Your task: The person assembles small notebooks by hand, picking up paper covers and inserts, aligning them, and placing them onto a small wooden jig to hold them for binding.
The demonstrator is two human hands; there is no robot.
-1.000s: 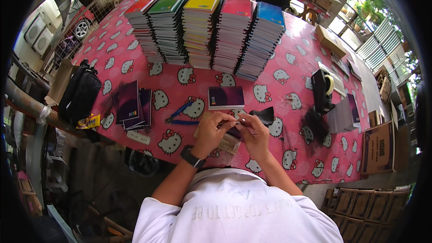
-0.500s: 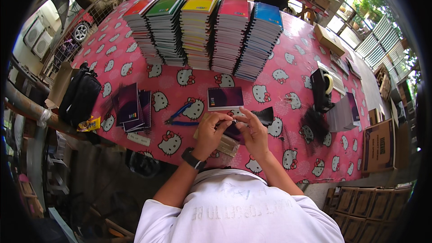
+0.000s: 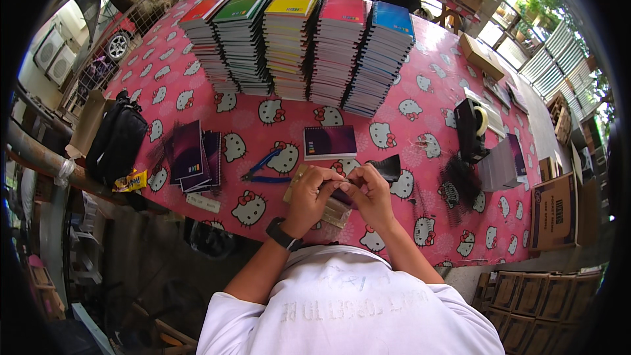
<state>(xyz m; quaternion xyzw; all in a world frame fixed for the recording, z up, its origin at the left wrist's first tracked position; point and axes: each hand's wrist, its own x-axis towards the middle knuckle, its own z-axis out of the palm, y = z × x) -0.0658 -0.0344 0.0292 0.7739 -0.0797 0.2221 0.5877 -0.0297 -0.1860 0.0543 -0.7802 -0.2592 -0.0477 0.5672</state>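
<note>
My left hand [image 3: 307, 198], with a dark watch on the wrist, and my right hand [image 3: 370, 197] meet near the front of the table. Their fingers are closed, tips together, at the edge of a purple-covered notebook [image 3: 340, 196]. Most of it is hidden by my hands, and any finer piece between the fingertips cannot be made out. Under it lies a flat brown board [image 3: 334, 214]. Blue-handled pliers [image 3: 257, 169] rest left of my hands. Another purple notebook [image 3: 330, 142] lies just beyond them, and a dark curved bundle [image 3: 386, 168] sits beside my right hand.
Tall stacks of spiral notebooks [image 3: 289, 46] stand at the back. Purple notebooks [image 3: 189, 154] and a black bag [image 3: 118, 135] lie left. To the right are black coils [image 3: 462, 184], a paper stack [image 3: 501, 165], a tape dispenser [image 3: 470, 130] and a carton [image 3: 553, 213].
My right hand's fingers have curled inward and come down, closing up against the left fingertips. My left hand has hardly moved.
</note>
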